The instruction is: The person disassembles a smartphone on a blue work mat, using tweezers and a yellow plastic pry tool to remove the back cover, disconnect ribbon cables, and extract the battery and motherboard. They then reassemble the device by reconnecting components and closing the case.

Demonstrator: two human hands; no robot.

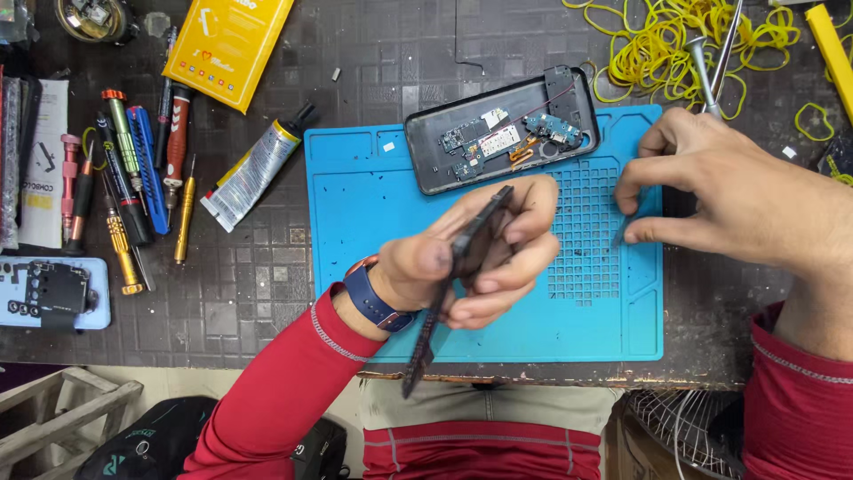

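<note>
My left hand (480,258) grips a thin black phone panel (428,342) on edge above the near part of the blue work mat (373,267). A dark blue watch is on that wrist. My right hand (737,196) rests at the mat's right edge and pinches metal tweezers (711,89), whose tip touches the mat's grid. An opened black phone body (502,133) with bare circuit boards lies at the mat's far edge, between the two hands and beyond them.
Several screwdrivers (133,169) lie at the left beside a glue tube (253,169) and a yellow packet (227,44). A second opened phone (53,293) sits at the far left. Yellow rubber bands (675,40) are piled at the back right. The bench's near edge runs below the mat.
</note>
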